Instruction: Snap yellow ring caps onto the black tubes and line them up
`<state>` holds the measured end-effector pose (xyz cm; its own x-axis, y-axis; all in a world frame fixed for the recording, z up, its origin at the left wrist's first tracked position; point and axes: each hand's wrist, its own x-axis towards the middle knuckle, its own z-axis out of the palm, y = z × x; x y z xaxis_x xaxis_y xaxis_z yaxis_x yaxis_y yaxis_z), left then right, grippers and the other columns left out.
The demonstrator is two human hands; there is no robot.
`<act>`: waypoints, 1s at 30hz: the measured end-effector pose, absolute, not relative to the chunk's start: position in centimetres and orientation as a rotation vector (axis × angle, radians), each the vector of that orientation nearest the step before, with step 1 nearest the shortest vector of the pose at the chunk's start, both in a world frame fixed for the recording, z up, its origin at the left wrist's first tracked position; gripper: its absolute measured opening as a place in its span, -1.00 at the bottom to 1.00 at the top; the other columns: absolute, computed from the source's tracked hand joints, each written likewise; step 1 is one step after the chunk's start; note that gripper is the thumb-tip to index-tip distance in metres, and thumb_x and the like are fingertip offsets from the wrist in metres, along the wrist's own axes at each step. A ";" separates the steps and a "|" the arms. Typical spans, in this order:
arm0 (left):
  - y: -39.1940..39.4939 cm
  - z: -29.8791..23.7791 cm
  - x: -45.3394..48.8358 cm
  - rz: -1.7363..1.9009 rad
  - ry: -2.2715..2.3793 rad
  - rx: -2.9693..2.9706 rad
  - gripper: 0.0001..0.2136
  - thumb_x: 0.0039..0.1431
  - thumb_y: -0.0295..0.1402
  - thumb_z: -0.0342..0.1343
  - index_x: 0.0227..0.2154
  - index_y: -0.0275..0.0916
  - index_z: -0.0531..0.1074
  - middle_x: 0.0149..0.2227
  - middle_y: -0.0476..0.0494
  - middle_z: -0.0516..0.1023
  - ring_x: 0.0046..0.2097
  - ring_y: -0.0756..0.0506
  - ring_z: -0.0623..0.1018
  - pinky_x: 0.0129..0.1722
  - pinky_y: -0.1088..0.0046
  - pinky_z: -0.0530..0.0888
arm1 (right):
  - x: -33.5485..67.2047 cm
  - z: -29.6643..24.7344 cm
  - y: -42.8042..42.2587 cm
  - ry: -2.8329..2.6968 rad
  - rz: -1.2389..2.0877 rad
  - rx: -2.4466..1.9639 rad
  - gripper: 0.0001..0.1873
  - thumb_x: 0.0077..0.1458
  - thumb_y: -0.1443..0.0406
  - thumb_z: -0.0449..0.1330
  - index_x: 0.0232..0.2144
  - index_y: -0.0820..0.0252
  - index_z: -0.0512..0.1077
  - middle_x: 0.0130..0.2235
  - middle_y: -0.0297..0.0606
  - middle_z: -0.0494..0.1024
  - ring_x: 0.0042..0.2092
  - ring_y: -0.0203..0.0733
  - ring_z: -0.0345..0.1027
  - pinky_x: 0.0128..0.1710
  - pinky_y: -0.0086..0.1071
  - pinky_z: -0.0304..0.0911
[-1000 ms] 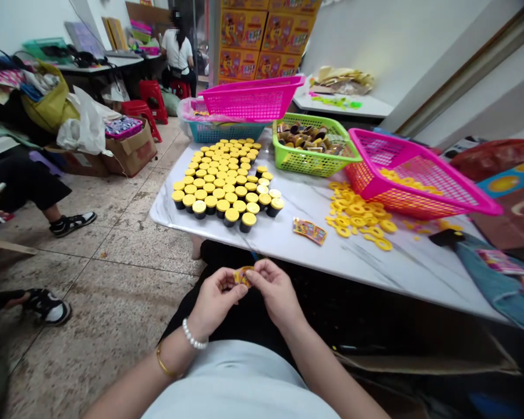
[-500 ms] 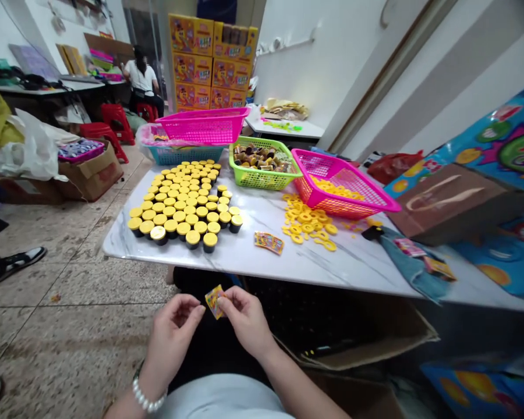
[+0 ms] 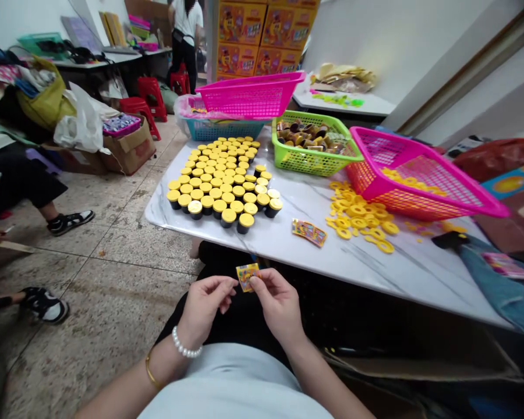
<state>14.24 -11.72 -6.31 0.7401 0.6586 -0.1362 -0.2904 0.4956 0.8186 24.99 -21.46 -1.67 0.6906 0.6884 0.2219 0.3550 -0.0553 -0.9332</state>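
Note:
Over my lap, below the table's near edge, my right hand (image 3: 277,305) pinches a small colourful sticker (image 3: 247,276) between thumb and forefinger. My left hand (image 3: 205,305) is next to it with its fingertips at the sticker's left edge, curled in a pinch; a pearl bracelet is on that wrist. On the white marble table (image 3: 297,244) in front of me stands a block of several small black jars with yellow lids (image 3: 220,183). A strip of similar stickers (image 3: 309,231) lies on the table to the right of the jars.
Loose yellow rings (image 3: 358,218) lie beside a tipped pink basket (image 3: 414,174). A green basket of jars (image 3: 312,145) and a pink basket on a blue one (image 3: 244,105) stand at the back. People's legs and shoes (image 3: 67,221) are at the left; another person stands far back.
My left hand has come back to the sticker after drawing slightly away, and the sticker now faces me flatter. The head view swung. The person at the back has stood up.

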 end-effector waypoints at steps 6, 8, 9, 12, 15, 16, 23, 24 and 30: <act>-11.5 -6.6 14.3 0.669 0.383 0.911 -0.68 -0.05 -0.12 0.35 -0.35 -0.31 0.64 -0.44 -0.09 0.50 -0.53 0.11 0.28 -0.58 0.57 0.19 | 24.6 -2.5 -21.4 -1.029 0.318 -1.769 -0.77 0.14 0.13 0.23 -0.41 0.16 0.48 -0.42 -0.29 0.55 -0.37 -0.22 0.38 -0.32 -0.37 0.31; -11.4 -6.8 14.4 0.702 0.416 0.937 -0.72 -0.09 -0.16 0.38 -0.41 -0.30 0.64 -0.37 -0.13 0.54 -0.52 0.12 0.29 -0.58 0.58 0.20 | 24.5 -2.8 -21.4 -1.127 0.293 -1.833 -0.77 0.17 0.14 0.21 -0.42 0.16 0.47 -0.44 -0.31 0.52 -0.38 -0.23 0.37 -0.35 -0.38 0.29; -11.2 -6.9 14.4 0.701 0.439 0.938 -0.72 -0.12 -0.16 0.39 -0.44 -0.31 0.63 -0.36 -0.14 0.55 -0.52 0.12 0.29 -0.59 0.59 0.19 | 24.4 -2.8 -21.3 -1.193 0.272 -1.867 -0.77 0.18 0.16 0.20 -0.44 0.16 0.47 -0.46 -0.32 0.51 -0.40 -0.24 0.36 -0.37 -0.39 0.27; -10.8 -7.0 14.5 0.620 0.511 0.852 -0.63 -0.20 -0.10 0.42 -0.43 -0.32 0.60 -0.56 -0.05 0.47 -0.60 0.14 0.25 -0.66 0.62 0.10 | 24.7 -1.4 -20.9 -1.373 0.068 -1.902 -0.80 0.20 0.21 0.17 -0.44 0.14 0.46 -0.46 -0.31 0.51 -0.42 -0.24 0.36 -0.40 -0.38 0.26; -10.4 -6.7 14.4 0.577 0.548 0.763 -0.54 -0.27 -0.02 0.42 -0.43 -0.32 0.52 -0.71 0.08 0.34 -0.69 0.16 0.15 -0.71 0.64 -0.04 | 25.4 1.3 -19.2 -1.407 -0.431 -1.864 -0.85 0.16 0.20 0.22 -0.41 0.11 0.42 -0.43 -0.26 0.50 -0.37 -0.18 0.37 -0.33 -0.31 0.30; -10.4 -6.5 14.4 0.576 0.547 0.752 -0.53 -0.28 -0.01 0.42 -0.45 -0.31 0.49 -0.73 0.09 0.32 -0.71 0.17 0.13 -0.72 0.65 -0.06 | 25.7 2.3 -18.3 -1.393 -0.588 -1.862 -0.83 0.14 0.17 0.23 -0.42 0.10 0.38 -0.41 -0.24 0.49 -0.33 -0.14 0.38 -0.28 -0.28 0.30; -9.5 -5.0 14.2 0.496 0.457 0.571 -0.54 -0.29 -0.12 0.45 -0.35 -0.32 0.50 -0.68 0.05 0.41 -0.73 0.18 0.17 -0.77 0.67 -0.15 | 26.9 4.4 -13.7 -1.258 -0.745 -1.902 -0.78 0.09 0.20 0.22 -0.46 0.09 0.24 -0.33 -0.22 0.49 -0.33 -0.18 0.37 -0.28 -0.28 0.31; -9.2 -4.8 14.1 0.492 0.442 0.538 -0.55 -0.29 -0.16 0.45 -0.35 -0.33 0.51 -0.62 0.03 0.45 -0.71 0.19 0.19 -0.77 0.68 -0.13 | 26.6 4.1 -14.0 -1.200 -0.662 -1.856 -0.80 0.07 0.21 0.24 -0.41 0.11 0.27 -0.30 -0.23 0.50 -0.36 -0.22 0.36 -0.31 -0.30 0.32; -7.7 -4.1 14.0 0.387 0.288 0.265 -0.73 -0.20 -0.43 0.42 -0.39 -0.39 0.51 -0.49 0.01 0.45 -0.64 0.24 0.20 -0.78 0.80 -0.03 | 25.3 2.4 -18.0 -0.859 0.308 -1.495 -0.60 0.02 0.17 0.33 -0.09 0.17 0.45 -0.25 -0.26 0.53 -0.30 -0.22 0.46 -0.35 -0.33 0.46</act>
